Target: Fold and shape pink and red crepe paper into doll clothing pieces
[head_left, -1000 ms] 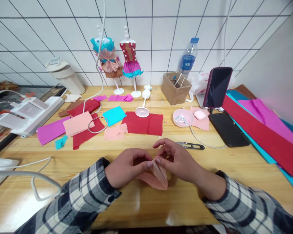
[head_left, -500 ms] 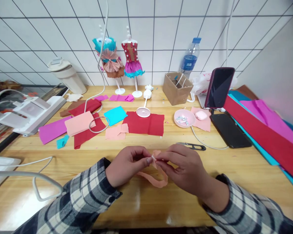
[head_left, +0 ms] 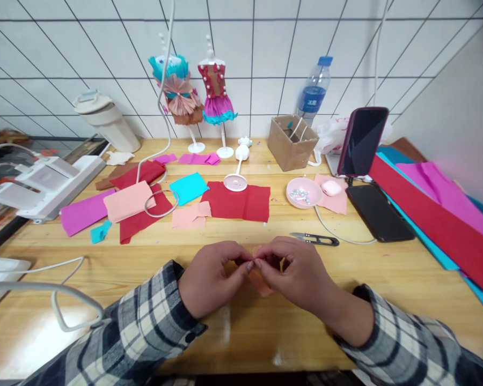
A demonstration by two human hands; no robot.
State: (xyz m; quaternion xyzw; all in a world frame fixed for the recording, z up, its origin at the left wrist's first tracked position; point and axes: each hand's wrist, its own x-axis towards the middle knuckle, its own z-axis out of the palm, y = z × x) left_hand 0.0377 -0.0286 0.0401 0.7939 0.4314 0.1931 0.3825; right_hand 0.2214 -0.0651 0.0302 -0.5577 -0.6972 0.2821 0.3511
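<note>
My left hand [head_left: 213,276] and my right hand [head_left: 295,273] meet fingertip to fingertip over the wooden table [head_left: 241,332], both pinched on a small folded piece of salmon-pink crepe paper [head_left: 261,281]. Most of the paper is hidden between the fingers; only a bit shows below them. A black thread snipper [head_left: 314,239] lies just beyond my right hand. Both sleeves are plaid.
Red, pink, magenta and cyan paper pieces [head_left: 235,201] lie across the middle. Two dressed mini mannequins [head_left: 215,96] and a bare one [head_left: 237,169] stand behind. A cardboard box [head_left: 292,142], water bottle [head_left: 314,91], bead dish [head_left: 303,193], two phones [head_left: 378,212] and long paper sheets [head_left: 434,220] sit to the right.
The pink paper, spread out a second ago, has been gathered into a small bunch between my fingertips. Both hands have closed in together.
</note>
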